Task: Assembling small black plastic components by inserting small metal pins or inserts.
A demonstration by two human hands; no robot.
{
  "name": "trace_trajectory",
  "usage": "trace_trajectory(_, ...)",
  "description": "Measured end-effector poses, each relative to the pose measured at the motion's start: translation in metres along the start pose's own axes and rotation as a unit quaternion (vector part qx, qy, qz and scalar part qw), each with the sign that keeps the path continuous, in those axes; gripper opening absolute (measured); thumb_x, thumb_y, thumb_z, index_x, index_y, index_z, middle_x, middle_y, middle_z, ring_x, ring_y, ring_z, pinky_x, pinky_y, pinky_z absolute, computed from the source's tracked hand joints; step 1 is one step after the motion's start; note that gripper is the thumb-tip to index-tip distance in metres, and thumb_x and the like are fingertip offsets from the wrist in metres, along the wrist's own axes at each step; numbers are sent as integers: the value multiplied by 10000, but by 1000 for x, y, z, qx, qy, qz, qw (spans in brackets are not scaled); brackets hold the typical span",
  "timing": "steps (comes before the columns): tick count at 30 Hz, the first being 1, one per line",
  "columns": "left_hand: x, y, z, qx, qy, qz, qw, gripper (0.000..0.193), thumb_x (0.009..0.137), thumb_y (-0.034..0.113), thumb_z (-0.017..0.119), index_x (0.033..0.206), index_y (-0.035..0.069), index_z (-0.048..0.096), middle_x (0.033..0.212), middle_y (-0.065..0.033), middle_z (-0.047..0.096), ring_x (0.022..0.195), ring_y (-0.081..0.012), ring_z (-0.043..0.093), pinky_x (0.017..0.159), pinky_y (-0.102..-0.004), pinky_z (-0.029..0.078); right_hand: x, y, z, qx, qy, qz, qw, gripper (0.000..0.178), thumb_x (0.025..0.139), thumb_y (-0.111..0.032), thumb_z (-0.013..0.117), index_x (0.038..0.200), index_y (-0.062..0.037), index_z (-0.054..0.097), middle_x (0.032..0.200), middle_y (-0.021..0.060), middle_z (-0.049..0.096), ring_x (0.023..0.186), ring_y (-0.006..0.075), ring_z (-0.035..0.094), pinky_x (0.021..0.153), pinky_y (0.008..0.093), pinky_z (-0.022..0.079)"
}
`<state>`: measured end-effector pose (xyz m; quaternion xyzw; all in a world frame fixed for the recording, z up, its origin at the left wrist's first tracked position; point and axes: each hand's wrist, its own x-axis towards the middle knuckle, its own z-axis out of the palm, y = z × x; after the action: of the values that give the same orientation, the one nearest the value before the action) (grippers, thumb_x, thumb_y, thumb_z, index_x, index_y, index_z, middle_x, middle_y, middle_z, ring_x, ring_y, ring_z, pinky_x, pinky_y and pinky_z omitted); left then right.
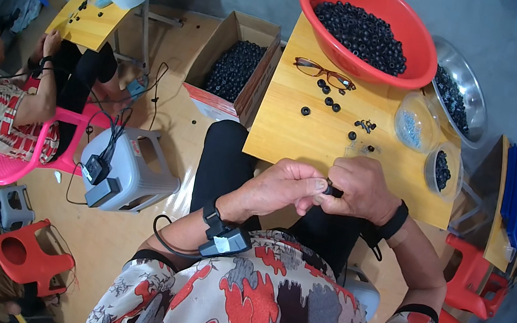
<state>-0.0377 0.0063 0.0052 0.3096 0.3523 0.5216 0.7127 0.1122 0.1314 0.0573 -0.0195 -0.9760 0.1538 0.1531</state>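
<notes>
Just over the near edge of the wooden table (289,143), my two hands meet in front of my body. Between them shows a small black round part (334,191), partly hidden by fingers. My left hand (282,185) pinches it with thumb and fingertips. Curled around its other side is my right hand (359,187). Beyond my hands, loose black ring-like parts (328,101) and a small cluster of tiny dark pieces (366,125) lie on the tabletop.
Around the table are a red basin (422,59) of black parts, a steel bowl (478,110), clear bowls (413,106), eyeglasses (324,73), and a cardboard box (203,82). A grey stool (147,163) with cables stands left. Another person (34,101) sits at another table.
</notes>
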Motion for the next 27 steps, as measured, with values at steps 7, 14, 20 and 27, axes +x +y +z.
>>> trace_trajectory(7, -3, 4, 5, -91, -8, -19, 996, 264, 915, 249, 562, 820, 5, 593, 654, -17, 545, 518, -66, 487, 495, -195, 428, 1, -3, 0, 121, -23, 33, 992, 342, 692, -321, 677, 623, -51, 478, 586, 90, 477, 521, 282, 523, 468, 357, 416)
trace_trajectory(14, 1, 10, 8, -112, -14, -33, 993, 236, 897, 224, 588, 835, -3, 580, 721, -32, 548, 537, -63, 439, 514, -217, 428, -2, 1, 2, 112, 31, -2, 993, 336, 688, -310, 666, 615, -47, 469, 584, 96, 475, 517, 276, 521, 472, 355, 423)
trace_trajectory(20, 17, 8, 10, -84, -24, -40, 995, 231, 899, 224, 584, 856, -3, 595, 709, -32, 549, 531, -68, 438, 511, -219, 425, -14, 9, 6, 95, 81, 3, 992, 300, 688, -289, 657, 636, -59, 472, 592, 83, 478, 500, 258, 514, 461, 353, 419)
trace_trajectory(27, 29, 4, 12, -53, -20, -54, 997, 252, 904, 241, 577, 876, -7, 605, 709, -31, 578, 553, -70, 509, 509, -191, 442, -28, 16, 7, 45, 108, -17, 993, 282, 680, -278, 660, 637, -78, 466, 583, 68, 463, 480, 232, 497, 459, 335, 413)
